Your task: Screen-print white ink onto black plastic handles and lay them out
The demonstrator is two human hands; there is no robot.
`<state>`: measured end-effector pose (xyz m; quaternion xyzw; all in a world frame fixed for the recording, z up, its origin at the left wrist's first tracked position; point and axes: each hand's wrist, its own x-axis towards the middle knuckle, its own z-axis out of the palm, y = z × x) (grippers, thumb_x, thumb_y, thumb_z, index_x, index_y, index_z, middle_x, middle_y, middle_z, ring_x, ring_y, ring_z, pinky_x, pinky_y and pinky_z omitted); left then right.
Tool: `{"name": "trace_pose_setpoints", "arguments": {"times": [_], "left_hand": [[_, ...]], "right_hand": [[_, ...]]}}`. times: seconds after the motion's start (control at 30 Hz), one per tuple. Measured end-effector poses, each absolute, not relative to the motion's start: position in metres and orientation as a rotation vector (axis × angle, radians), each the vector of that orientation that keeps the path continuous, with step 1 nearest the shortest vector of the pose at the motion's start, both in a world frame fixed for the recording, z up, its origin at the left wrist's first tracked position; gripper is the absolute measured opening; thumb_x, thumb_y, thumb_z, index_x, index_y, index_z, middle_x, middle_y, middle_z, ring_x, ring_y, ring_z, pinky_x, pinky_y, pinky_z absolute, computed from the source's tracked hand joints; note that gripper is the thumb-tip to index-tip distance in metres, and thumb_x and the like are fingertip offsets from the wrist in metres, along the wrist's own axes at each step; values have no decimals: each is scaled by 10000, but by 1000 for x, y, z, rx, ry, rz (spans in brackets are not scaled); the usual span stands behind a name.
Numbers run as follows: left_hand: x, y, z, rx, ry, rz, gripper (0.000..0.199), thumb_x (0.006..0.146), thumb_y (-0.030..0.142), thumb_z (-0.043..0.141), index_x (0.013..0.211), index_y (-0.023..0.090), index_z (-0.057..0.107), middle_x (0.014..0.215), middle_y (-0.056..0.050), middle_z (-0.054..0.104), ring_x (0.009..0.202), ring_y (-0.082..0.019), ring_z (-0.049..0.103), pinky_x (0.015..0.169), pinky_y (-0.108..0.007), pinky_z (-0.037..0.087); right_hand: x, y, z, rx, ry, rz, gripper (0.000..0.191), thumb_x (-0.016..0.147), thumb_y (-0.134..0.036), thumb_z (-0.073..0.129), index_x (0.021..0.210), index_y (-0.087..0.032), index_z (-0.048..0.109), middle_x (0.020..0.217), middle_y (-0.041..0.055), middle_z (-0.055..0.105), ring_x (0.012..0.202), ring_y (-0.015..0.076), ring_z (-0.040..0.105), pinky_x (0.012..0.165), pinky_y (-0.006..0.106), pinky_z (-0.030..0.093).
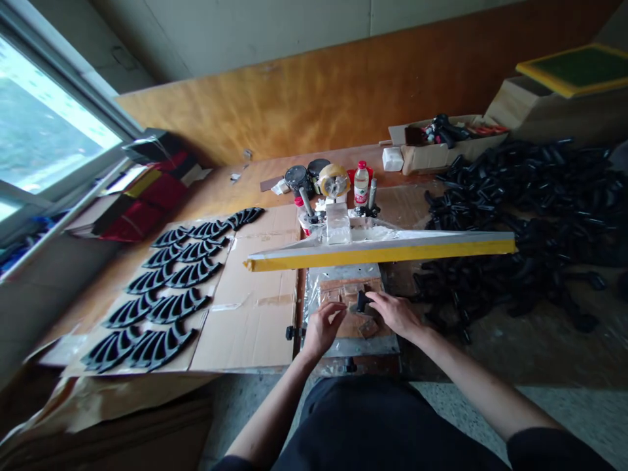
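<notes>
My right hand point(395, 314) pinches a small black plastic part point(362, 301) at its right edge, low over a taped brown work plate point(338, 286). To its left, my left hand point(322, 327) hovers over the plate's left side, thumb and fingers curved apart with nothing visible between them. The plate lies on a grey metal base point(390, 345). Just beyond both hands, a raised frame with yellow edging point(383, 254) spans the station, attached to a white-taped clamp point(338, 222).
Black curved, finned pieces point(167, 305) lie in rows on cardboard point(255, 288) at left. A large heap of black parts point(530, 209) covers the right side. Behind the frame stand a red-capped bottle point(361, 184), a tape roll point(334, 181) and dark cans point(296, 178).
</notes>
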<state>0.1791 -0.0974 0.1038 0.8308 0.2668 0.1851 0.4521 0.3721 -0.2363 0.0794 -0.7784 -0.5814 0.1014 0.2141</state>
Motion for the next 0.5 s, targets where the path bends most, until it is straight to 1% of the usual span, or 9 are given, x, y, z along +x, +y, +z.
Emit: {"name": "trace_pose_setpoints", "arguments": {"times": [0.07,0.17,0.27,0.37,0.43,0.5], "left_hand": [[163,-77,106,1962,786,506,227,885,373,576,927,204,722,940,-52,732,867,-174,688,801,-304,560],[156,-45,122,1864,909,596,276,855,430,599,923,195,727,911,-50,739,825,-173,688,777,-301,554],[166,-21,154,1770,911,755,302,831,444,629,971,193,720,915,-44,737,818,-154,678,763,-268,532],[183,-9,191,1614,788,944,341,861,464,583,1000,172,692,746,-15,692,668,-110,629,668,-225,507],[193,-9,211,1518,670,948,378,892,477,522,1039,162,671,635,7,637,553,-94,568,584,-211,479],[199,-13,223,1461,597,917,411,909,480,481,1104,157,643,589,16,606,509,-98,541,541,-211,461]], "right_hand": [[354,-213,76,-2173,-1825,236,374,972,-243,417,1303,-328,569,1008,28,677,786,152,655,650,237,469],[349,-194,73,-2140,-2027,110,436,949,-160,421,1305,-353,582,980,51,633,893,171,601,725,249,451],[355,-192,74,-2123,-2073,32,403,933,-170,460,1270,-323,619,966,74,613,975,213,546,807,300,446],[359,-194,78,-2124,-1997,37,356,942,-216,473,1249,-298,636,981,78,626,972,213,550,829,316,459],[357,-190,80,-2062,-1935,48,365,955,-254,469,1296,-263,600,1107,86,642,1064,214,554,909,335,460],[351,-181,77,-1946,-1954,61,450,953,-306,492,1393,-212,501,1321,105,578,1251,233,482,1045,392,399]]}}
